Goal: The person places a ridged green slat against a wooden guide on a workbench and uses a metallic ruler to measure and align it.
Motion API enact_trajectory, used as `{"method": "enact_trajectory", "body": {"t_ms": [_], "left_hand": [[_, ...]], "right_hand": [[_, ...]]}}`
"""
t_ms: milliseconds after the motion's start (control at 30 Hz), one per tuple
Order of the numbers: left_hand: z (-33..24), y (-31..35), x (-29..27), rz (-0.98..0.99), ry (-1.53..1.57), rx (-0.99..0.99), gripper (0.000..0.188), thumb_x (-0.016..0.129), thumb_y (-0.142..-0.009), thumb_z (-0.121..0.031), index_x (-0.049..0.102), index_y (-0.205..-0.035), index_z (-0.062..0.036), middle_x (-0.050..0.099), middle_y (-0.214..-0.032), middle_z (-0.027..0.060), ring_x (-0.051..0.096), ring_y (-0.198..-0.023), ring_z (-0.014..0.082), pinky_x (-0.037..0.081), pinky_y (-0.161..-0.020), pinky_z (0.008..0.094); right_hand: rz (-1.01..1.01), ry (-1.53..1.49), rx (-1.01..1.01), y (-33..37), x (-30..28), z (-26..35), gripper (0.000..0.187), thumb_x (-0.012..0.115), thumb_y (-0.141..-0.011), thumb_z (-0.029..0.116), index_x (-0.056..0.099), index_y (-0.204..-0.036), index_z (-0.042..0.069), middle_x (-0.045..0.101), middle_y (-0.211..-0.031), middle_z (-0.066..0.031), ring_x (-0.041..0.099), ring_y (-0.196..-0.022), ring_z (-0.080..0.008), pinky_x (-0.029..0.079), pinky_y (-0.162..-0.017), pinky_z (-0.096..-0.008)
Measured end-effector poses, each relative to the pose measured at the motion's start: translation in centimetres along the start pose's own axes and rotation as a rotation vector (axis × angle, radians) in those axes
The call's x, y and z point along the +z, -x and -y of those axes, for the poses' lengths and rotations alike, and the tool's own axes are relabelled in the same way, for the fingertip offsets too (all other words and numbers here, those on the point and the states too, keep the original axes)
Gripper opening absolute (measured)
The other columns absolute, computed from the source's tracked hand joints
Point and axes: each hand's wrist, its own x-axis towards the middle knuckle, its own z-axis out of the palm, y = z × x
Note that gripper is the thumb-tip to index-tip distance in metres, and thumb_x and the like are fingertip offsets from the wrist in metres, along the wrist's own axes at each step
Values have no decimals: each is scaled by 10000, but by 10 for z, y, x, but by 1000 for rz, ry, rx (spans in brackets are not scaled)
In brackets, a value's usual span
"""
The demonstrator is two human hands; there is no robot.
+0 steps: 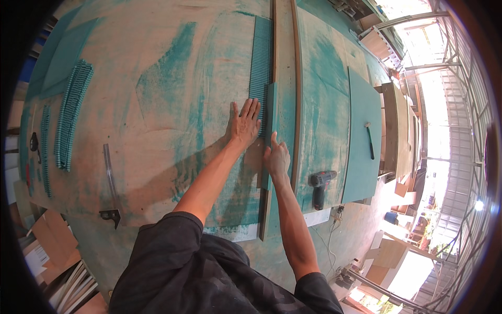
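Observation:
My left hand lies flat with its fingers spread, at the near end of a row of narrow teal strips laid side by side. Along the right edge of that row runs a longer teal bar, set against a wooden rail. On the near part of this bar rests my right hand, index finger stretched forward and thumb apart. The other fingers of the right hand are partly hidden; nothing shows in its grip. Both hands are on the large teal-stained work table.
Bundles of teal strips lie on the left, with a combination square nearer me. Right of the rail are a cordless drill and a hammer on a teal board. A cable hangs beyond the table's near edge.

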Motion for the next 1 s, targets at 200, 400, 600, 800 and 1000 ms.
{"method": "enact_trajectory", "body": {"t_ms": [200,400,600,800,1000], "left_hand": [[0,-8,-2,22,-56,-7,651,359,-1094,-390,227,-1671,-119,150,-1756,12,116,-1613,211,100,-1274,655],[3,-14,-1,13,-31,-8,645,352,-1098,-391,232,-1670,-118,159,-1754,11,123,-1612,207,101,-1272,661],[4,-18,-2,13,-44,-2,644,359,-1097,-392,237,-1669,-121,166,-1752,10,130,-1610,204,99,-1269,670],[7,-26,2,32,-52,-18,650,354,-1100,-404,211,-1677,-140,146,-1756,1,118,-1611,193,96,-1271,669],[12,-46,-9,115,-140,-53,651,290,-1109,-427,163,-1686,-153,105,-1763,-32,98,-1615,176,79,-1278,660]], "right_hand": [[-42,13,-46,-7,2,-2,631,661,-926,98,480,-1531,81,632,-1023,-206,701,-863,-388,580,-707,-470],[-21,20,-23,-14,-1,3,630,662,-932,108,479,-1534,85,631,-1018,-209,697,-852,-385,577,-700,-467],[-12,16,-15,-19,-3,5,631,664,-937,121,484,-1541,84,633,-996,-220,693,-863,-385,570,-719,-470],[-15,24,-26,-25,-2,5,648,662,-935,124,469,-1553,102,627,-1014,-212,696,-879,-394,574,-731,-477],[-36,44,-32,-26,2,3,647,663,-930,118,468,-1548,109,628,-1026,-209,698,-868,-399,580,-726,-485]]}}
